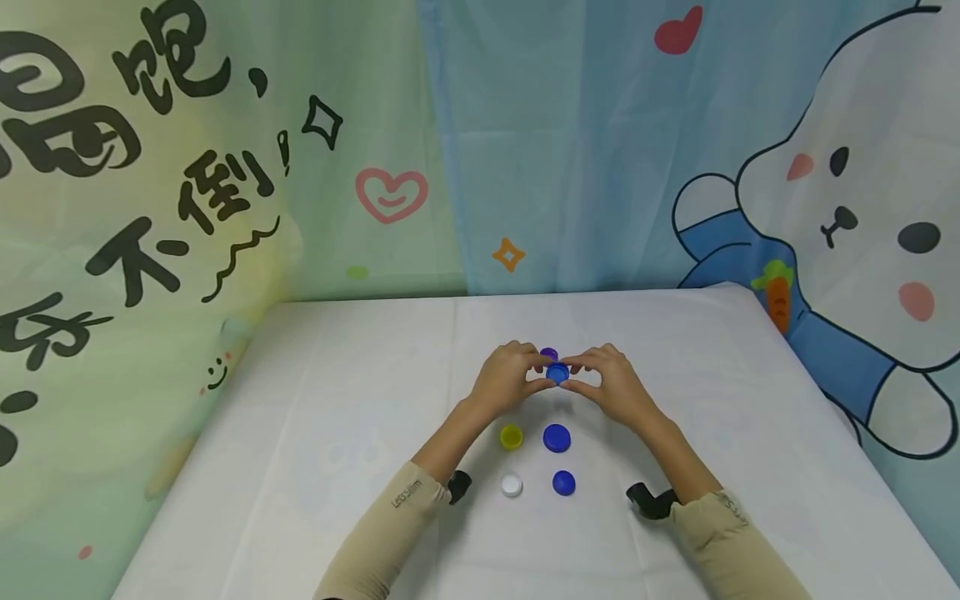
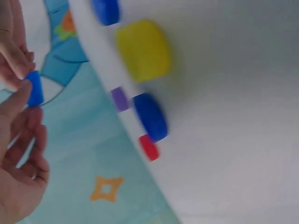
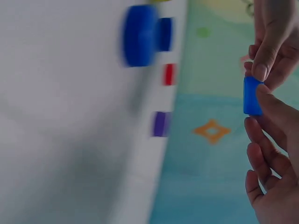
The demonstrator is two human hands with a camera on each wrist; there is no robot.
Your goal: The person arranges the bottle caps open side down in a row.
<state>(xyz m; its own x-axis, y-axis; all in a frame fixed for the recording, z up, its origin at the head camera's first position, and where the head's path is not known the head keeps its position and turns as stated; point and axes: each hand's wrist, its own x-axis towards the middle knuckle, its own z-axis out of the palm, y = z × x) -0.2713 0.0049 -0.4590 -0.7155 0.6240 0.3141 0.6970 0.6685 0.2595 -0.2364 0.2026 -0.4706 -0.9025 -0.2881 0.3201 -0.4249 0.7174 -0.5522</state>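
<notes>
Both hands meet over the far half of the table around one small blue bottle cap (image 1: 557, 374). My left hand (image 1: 504, 379) pinches its left side between thumb and forefinger. From the right, my right hand (image 1: 617, 388) grips the same cap with thumb and fingertips. The wrist views show the blue cap held up off the table, fingers of both hands touching it. Just behind it, a purple cap (image 1: 549, 353) is partly covered in the head view.
Nearer on the white tablecloth (image 1: 360, 467) lie a yellow cap (image 1: 512, 437), a larger blue cap (image 1: 557, 438), a white cap (image 1: 512, 485) and another blue cap (image 1: 564, 482). A red cap (image 3: 169, 74) shows in the wrist views. A printed curtain (image 1: 525, 150) hangs behind.
</notes>
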